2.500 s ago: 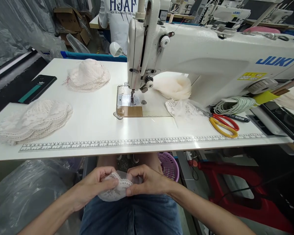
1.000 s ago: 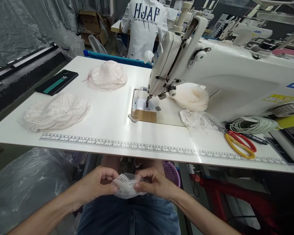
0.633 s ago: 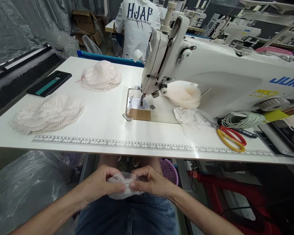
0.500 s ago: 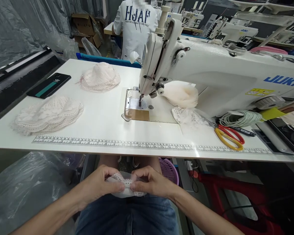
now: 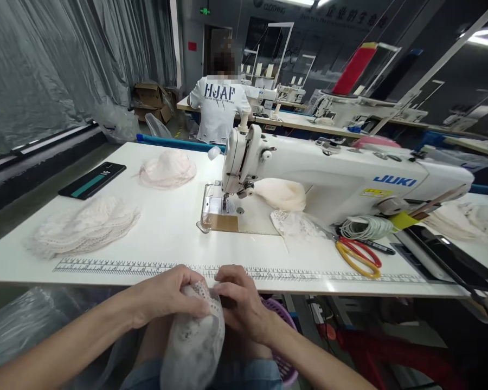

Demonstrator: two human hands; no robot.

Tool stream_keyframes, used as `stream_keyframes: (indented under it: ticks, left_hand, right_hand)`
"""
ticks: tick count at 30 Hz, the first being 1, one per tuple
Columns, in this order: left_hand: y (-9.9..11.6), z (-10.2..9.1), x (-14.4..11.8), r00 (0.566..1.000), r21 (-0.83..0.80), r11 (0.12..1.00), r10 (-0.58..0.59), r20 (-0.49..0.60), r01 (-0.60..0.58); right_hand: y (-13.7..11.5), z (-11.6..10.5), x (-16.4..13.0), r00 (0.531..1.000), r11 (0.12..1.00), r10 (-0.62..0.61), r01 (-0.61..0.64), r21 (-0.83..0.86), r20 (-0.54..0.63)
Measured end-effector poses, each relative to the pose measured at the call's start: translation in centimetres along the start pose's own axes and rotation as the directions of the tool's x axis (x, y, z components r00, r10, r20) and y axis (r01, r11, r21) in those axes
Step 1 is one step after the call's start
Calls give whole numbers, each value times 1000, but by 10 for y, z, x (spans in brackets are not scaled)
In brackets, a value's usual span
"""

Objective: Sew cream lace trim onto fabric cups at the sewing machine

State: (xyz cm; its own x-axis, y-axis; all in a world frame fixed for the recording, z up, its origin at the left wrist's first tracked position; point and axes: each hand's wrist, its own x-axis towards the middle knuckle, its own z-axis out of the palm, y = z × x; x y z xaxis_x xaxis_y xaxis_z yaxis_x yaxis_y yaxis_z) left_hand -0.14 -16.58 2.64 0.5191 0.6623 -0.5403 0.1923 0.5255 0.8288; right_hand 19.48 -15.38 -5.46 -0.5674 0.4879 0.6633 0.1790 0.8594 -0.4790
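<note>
The white worktable [image 5: 174, 238] spans the view, with a printed ruler [image 5: 146, 267] along its near edge and the sewing machine [image 5: 329, 173] standing right of centre, its needle end facing left. On the left of the table lie a stack of lace pieces [image 5: 83, 227], a domed pale cup [image 5: 167, 169] behind it and a dark phone [image 5: 92, 180]; to the right, by the machine's base, lie scissors [image 5: 358, 255] with red and yellow handles. A person in a white shirt [image 5: 218, 108] sits at a farther table, back turned. Below the table's near edge, over the lap, both hands pinch one lace cup [image 5: 195, 341]: the left hand [image 5: 166, 295] grips its upper left edge, the right hand [image 5: 239, 303] its upper right, fingertips almost meeting at the top. The cup hangs down from that grip, its long axis running toward the lap, about equally near to both hands and well short of the needle.
</note>
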Motion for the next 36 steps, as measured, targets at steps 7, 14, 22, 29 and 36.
stream_keyframes:
  ticks: [7, 14, 22, 29, 36]
  left_hand:
    - [9, -8, 0, 998, -5, 998, -55, 1, 55]
    - [24, -31, 14, 998, 73, 997, 25, 58, -29]
    - [44, -52, 37, 995, 185, 982, 26, 100, -45]
    - [74, -67, 72, 998, 373, 928, -7, 57, -15]
    - [97, -80, 123, 1000, 602, 798, 5, -7, 0]
  right_hand:
    - [-3, 0, 17, 994, 976, 15, 10, -218, 113]
    - [3, -6, 44, 999, 999, -33, 32, -25, -31]
    - [17, -25, 51, 995, 983, -96, 95, -156, 5]
    - [42, -41, 64, 983, 909, -138, 174, -379, 119]
    - [78, -52, 76, 938, 821, -188, 313, -478, 291]
